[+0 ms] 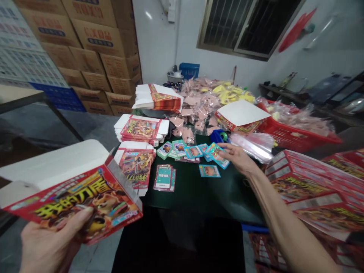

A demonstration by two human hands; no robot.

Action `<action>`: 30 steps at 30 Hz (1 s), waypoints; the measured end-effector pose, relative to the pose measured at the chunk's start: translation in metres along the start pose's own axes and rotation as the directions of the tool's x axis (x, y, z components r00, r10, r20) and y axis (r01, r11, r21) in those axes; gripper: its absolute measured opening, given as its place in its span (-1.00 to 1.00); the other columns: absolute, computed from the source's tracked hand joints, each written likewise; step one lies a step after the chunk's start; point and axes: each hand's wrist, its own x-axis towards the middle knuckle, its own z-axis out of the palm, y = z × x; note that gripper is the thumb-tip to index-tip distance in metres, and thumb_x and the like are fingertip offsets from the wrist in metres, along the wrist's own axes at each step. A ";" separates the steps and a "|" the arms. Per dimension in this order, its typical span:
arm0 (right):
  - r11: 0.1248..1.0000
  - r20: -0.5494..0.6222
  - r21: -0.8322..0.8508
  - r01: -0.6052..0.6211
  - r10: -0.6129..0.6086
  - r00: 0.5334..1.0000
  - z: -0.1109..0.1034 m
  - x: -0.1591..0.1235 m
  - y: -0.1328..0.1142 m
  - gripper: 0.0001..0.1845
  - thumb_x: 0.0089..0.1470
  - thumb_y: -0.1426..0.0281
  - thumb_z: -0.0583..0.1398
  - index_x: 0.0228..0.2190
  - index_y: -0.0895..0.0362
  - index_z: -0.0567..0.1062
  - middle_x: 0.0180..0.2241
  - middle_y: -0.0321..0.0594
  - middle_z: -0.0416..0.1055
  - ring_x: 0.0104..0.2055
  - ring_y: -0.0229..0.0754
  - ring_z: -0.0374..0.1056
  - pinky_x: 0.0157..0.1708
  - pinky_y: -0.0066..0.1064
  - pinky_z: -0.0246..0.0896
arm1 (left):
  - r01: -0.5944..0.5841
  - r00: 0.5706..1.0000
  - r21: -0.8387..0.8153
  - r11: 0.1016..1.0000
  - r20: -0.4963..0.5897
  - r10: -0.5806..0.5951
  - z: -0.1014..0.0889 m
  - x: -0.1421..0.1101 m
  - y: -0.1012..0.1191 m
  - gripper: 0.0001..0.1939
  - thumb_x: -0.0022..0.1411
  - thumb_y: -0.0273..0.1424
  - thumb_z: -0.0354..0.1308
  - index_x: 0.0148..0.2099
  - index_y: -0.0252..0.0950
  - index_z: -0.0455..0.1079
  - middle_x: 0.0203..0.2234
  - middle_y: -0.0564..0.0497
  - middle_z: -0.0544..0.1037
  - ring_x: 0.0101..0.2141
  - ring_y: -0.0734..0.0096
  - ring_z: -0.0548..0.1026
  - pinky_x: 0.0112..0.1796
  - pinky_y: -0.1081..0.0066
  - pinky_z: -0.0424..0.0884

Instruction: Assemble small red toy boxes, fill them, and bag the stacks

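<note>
Clock directions are taken from the middle of the table's near edge.

At 9 o'clock, the left hand (57,239) is closed around the lower front of an open red box (82,201), thumb across the printed face. The box's long axis slants from 8 toward 2 o'clock, its white flap raised.

At 10 to 11 o'clock, flat boxes (136,167) are stacked between the open box and the cards. A small pile of teal cards (163,178) lies nearer the edge.

Around 12 o'clock, picture cards (178,148) spread sideways, with wrapped pink pieces (199,113) beyond.

At 1 o'clock, the right hand (240,159) is nearly closed, apparently pinching the right side of a blue-edged card (217,154). It is much nearer the cards than the left hand; a blue tape dispenser (217,136) sits just beyond.

At 2 o'clock is a red basket (295,134); at 3, stacked boxes (307,189).
</note>
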 end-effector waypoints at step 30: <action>0.727 0.198 -0.619 0.297 -0.222 0.955 0.181 -0.043 -0.060 -0.41 -0.09 -0.11 0.12 -0.27 0.14 0.44 -0.21 -0.06 0.33 -0.16 0.01 0.22 -0.24 -0.23 0.18 | 0.205 0.977 -0.182 0.962 0.101 -0.189 -0.014 -0.016 0.012 -0.55 -0.46 -0.49 0.48 -0.39 -0.41 0.45 -0.54 0.06 0.59 -0.55 0.33 0.55 -0.47 0.41 0.58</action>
